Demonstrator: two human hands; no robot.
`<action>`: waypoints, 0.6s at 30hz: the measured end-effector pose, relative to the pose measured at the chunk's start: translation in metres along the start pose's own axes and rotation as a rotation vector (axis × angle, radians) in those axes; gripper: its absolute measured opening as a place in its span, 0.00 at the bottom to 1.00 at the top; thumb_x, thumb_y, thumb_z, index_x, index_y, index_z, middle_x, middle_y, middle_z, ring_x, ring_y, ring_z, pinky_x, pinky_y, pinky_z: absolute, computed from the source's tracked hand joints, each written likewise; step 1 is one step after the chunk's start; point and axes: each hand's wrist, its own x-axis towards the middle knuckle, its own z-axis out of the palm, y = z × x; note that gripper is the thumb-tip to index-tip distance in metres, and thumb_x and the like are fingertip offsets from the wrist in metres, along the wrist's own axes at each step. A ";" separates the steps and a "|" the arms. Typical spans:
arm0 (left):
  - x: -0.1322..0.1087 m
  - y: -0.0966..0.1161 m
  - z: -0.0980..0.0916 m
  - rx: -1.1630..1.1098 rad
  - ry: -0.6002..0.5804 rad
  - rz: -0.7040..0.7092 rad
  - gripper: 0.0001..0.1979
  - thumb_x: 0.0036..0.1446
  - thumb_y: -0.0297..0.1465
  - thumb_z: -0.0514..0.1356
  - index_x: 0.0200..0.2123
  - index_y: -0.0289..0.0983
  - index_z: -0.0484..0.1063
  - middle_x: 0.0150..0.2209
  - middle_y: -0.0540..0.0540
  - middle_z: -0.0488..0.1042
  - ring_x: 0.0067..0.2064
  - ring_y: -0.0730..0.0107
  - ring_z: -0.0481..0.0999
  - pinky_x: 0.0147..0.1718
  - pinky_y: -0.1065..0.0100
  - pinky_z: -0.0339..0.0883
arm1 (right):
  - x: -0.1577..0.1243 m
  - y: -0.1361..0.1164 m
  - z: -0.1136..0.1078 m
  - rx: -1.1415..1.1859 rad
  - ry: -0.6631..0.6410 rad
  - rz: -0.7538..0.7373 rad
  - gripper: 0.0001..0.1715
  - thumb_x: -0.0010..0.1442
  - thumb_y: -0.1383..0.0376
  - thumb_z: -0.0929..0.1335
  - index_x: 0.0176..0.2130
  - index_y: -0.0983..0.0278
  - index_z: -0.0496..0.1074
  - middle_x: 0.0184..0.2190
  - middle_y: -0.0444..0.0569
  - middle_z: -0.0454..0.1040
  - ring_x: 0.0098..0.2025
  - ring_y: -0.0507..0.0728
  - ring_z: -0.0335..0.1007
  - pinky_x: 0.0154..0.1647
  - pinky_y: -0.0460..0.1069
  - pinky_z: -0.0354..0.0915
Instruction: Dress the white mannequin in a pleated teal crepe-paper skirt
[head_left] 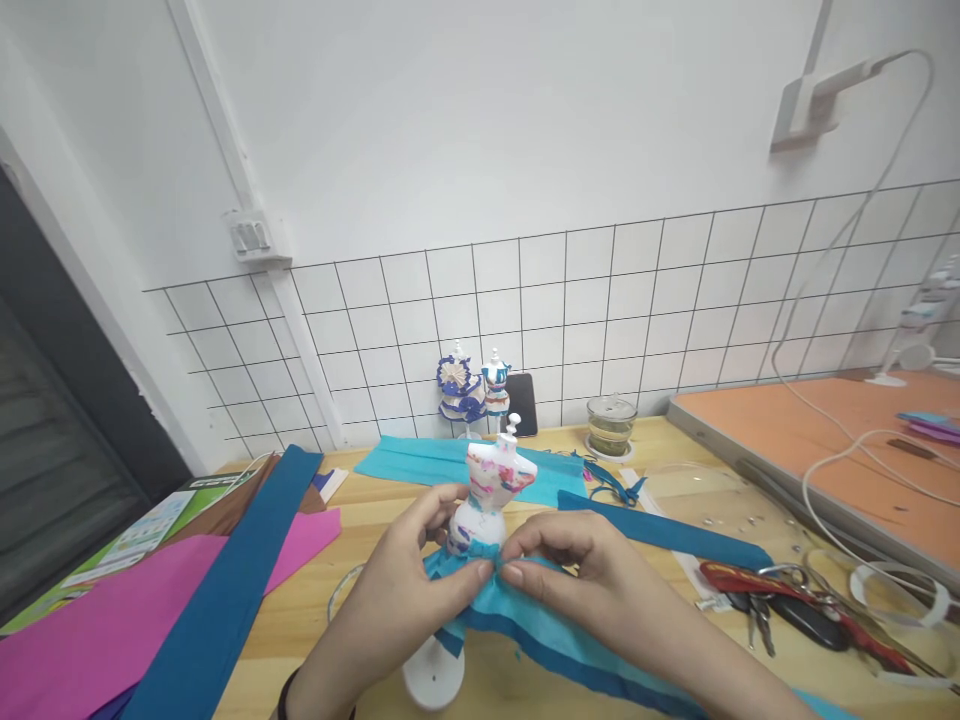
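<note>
Left hand [399, 580] is curled round the mini mannequin [496, 475], thumb pressing the blue fabric [517, 610], probably so nothing wobbles while the right hand [592, 572] pinches its top edge.

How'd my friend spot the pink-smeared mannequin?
Find the pale wooden table. Near its middle, between the bare left hand and right hand, is the white miniature mannequin. Unlike the purple-ruffled mannequin and blue-trimmed mannequin behind, its chest shows pink smears.
</note>
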 end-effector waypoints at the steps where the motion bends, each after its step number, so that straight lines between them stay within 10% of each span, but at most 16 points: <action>1: 0.000 0.001 0.000 -0.003 0.003 -0.002 0.21 0.52 0.28 0.62 0.50 0.44 0.66 0.46 0.49 0.73 0.51 0.62 0.69 0.46 0.68 0.65 | 0.000 0.000 0.000 0.011 0.000 -0.002 0.08 0.57 0.63 0.69 0.29 0.63 0.76 0.28 0.44 0.77 0.31 0.53 0.70 0.33 0.46 0.65; 18: 0.000 0.004 0.000 -0.007 0.006 -0.009 0.21 0.51 0.27 0.62 0.50 0.45 0.65 0.48 0.50 0.73 0.52 0.63 0.69 0.46 0.69 0.66 | 0.001 0.003 0.002 -0.003 0.056 0.080 0.07 0.56 0.63 0.68 0.29 0.63 0.71 0.21 0.39 0.63 0.25 0.50 0.59 0.25 0.44 0.56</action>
